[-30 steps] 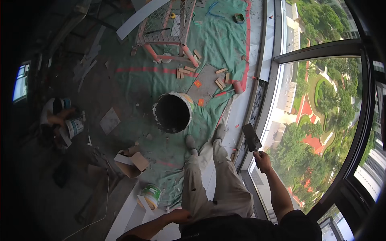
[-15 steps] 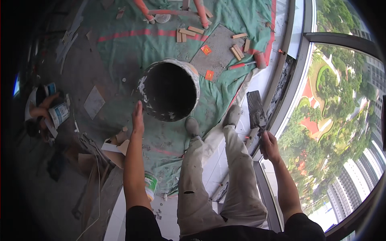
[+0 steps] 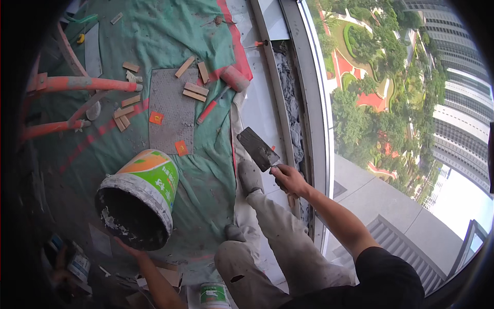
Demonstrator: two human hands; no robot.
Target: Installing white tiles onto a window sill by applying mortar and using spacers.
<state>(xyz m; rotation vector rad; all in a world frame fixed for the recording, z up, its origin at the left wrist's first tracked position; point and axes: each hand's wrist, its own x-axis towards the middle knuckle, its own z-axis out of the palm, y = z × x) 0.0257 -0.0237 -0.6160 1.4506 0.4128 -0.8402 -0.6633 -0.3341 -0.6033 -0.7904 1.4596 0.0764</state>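
My right hand (image 3: 289, 180) is closed round the handle of a trowel (image 3: 257, 148); its rectangular blade carries dark grey smears. At the lower left, my left hand (image 3: 128, 248) touches the outside of a large bucket's rim. The rim hides most of its fingers, so I cannot tell whether they grip. The bucket (image 3: 160, 177) is white, green and orange on its side. Grey-white residue cakes its rim and dark inside. Its mouth faces the lower left; how far it is tilted I cannot tell.
Green sheeting (image 3: 206, 206) covers the floor, with a grey board (image 3: 172, 98), wooden blocks (image 3: 195, 91) and a red-handled mallet (image 3: 234, 80). Orange metal legs (image 3: 92, 84) stand at far left. A smaller bucket (image 3: 213, 296) is near my legs. A window frame (image 3: 309, 87) borders the right.
The view has swung rightward. My left hand has come from beside the bucket to its rim, and more of the bucket's side shows. The trowel stays in my right hand.
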